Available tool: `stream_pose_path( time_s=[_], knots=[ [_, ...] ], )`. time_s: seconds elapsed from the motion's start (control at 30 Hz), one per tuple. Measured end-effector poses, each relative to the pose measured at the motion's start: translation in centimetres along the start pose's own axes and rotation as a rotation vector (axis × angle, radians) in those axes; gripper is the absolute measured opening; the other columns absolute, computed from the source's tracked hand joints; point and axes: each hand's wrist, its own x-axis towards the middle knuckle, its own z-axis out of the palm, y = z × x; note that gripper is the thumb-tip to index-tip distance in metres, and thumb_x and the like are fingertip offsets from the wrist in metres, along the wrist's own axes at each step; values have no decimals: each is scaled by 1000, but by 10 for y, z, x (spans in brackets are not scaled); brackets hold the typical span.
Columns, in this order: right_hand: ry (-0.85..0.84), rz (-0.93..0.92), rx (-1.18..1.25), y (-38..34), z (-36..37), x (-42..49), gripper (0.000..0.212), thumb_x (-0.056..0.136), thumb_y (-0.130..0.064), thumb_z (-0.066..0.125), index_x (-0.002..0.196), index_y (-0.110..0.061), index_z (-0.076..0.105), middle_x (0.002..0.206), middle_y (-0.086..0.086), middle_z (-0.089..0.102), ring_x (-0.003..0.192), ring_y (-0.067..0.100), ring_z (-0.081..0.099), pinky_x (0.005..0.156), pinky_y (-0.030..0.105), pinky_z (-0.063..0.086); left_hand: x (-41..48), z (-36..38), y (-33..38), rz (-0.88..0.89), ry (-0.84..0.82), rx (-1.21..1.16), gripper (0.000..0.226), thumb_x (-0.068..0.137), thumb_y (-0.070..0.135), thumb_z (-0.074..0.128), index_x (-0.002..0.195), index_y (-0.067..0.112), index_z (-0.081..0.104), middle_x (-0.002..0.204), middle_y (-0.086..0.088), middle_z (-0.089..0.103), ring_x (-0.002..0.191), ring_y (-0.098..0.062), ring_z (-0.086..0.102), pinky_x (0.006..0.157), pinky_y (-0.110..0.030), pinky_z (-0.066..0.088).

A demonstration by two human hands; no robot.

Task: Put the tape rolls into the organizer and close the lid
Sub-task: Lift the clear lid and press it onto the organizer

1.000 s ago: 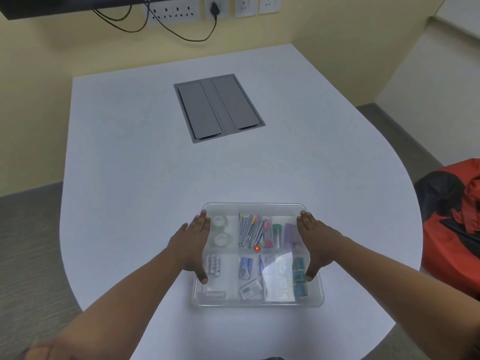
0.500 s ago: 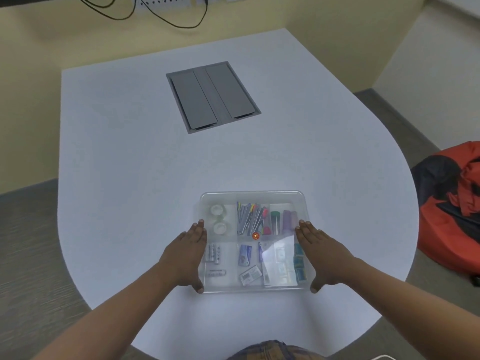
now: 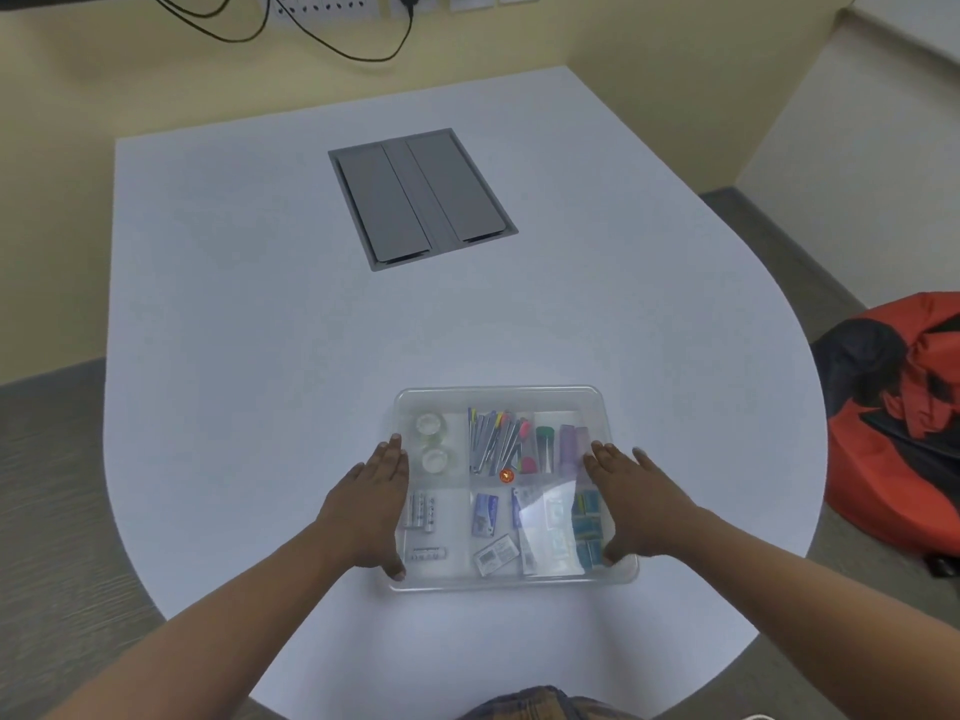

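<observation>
A clear plastic organizer sits on the white table near its front edge, with its translucent lid lying flat over the compartments. Two clear tape rolls lie one behind the other in the back left compartment, seen through the lid. My left hand lies flat along the organizer's left side, its thumb at the front left corner. On the right side my right hand does the same, thumb at the front right corner. Pens, batteries and small packs fill the other compartments.
A grey cable hatch is set into the table's middle. A red and black bag lies on the floor to the right. Black cables hang from wall sockets behind the table.
Both hands have slid back along the organizer's sides, from the far corners toward the near corners. The organizer and the tape rolls stay in place.
</observation>
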Motion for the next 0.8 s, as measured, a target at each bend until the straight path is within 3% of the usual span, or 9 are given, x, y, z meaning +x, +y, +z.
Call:
stream_pose_path(
  time_s=[0.13,0.43,0.63,0.8],
  knots=[
    [91,55,55,11,-22,17,121,66,-59,77,152,-12,6,162,7,7,148,22,8,119,44,3,15,-16,-1,-20,25,-51,144,54,57,84,150,7,-11,160,-11,-17,148,-23,-8,120,-37,12],
    [-1,102,116,15,-21,38,136,58,-81,65,151,-4,2,161,14,3,149,25,4,119,41,7,37,-24,2,-68,-54,-171,145,55,55,85,148,10,-16,159,-5,-22,147,-17,-14,116,-43,25],
    [58,127,176,11,-11,34,122,71,-77,58,151,-6,-1,162,13,-2,149,24,2,119,42,6,38,-19,-1,-44,-14,-225,143,58,66,77,148,7,-17,158,-10,-23,146,-23,-16,120,-36,6],
    [162,149,226,3,-9,30,104,83,-61,57,152,-7,1,162,12,0,149,26,1,119,41,6,34,-19,1,-57,46,-246,137,62,62,78,149,7,-14,159,-10,-18,147,-24,-13,121,-36,4]
  ],
)
